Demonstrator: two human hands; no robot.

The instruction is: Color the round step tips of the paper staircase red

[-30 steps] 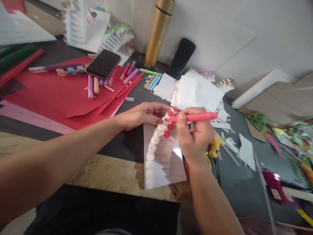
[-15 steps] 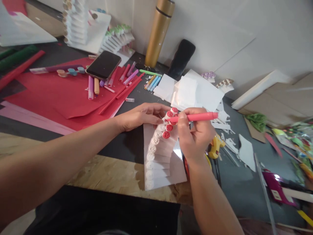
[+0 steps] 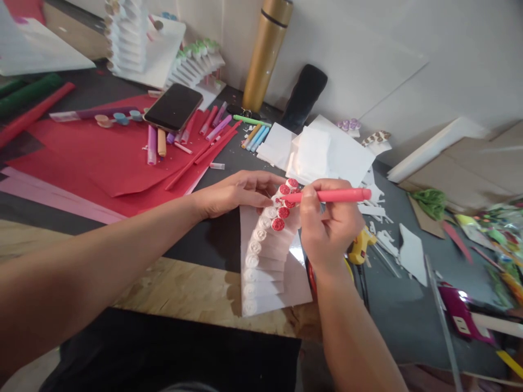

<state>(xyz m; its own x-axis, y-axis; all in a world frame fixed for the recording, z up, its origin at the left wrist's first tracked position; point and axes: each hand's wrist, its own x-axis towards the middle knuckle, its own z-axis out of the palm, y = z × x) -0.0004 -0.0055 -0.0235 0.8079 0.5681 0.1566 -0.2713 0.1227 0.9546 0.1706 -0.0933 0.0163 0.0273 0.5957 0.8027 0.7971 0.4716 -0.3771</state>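
Note:
A staircase-like row of white rolled-paper tubes (image 3: 261, 235) stands on a white base board (image 3: 292, 291) in front of me. Several roll tops at its far end are coloured red. My left hand (image 3: 239, 193) steadies that far end, thumb against the near side and fingers partly hidden behind the rolls. Pinched in my right hand (image 3: 330, 228) is a red felt-tip marker (image 3: 343, 195), held almost level. Its tip is at a partly reddened roll top beside my left thumb; whether it touches, I cannot tell.
Red paper sheets (image 3: 102, 158), loose markers and a phone (image 3: 174, 107) lie to the left. A gold flask (image 3: 267, 54) stands behind. White foam sheets (image 3: 322, 147) lie beyond my hands. A yellow glue gun (image 3: 362, 244) is by my right wrist.
My right hand and the marker have shifted slightly to the right. The left hand and the paper rolls are almost where they were.

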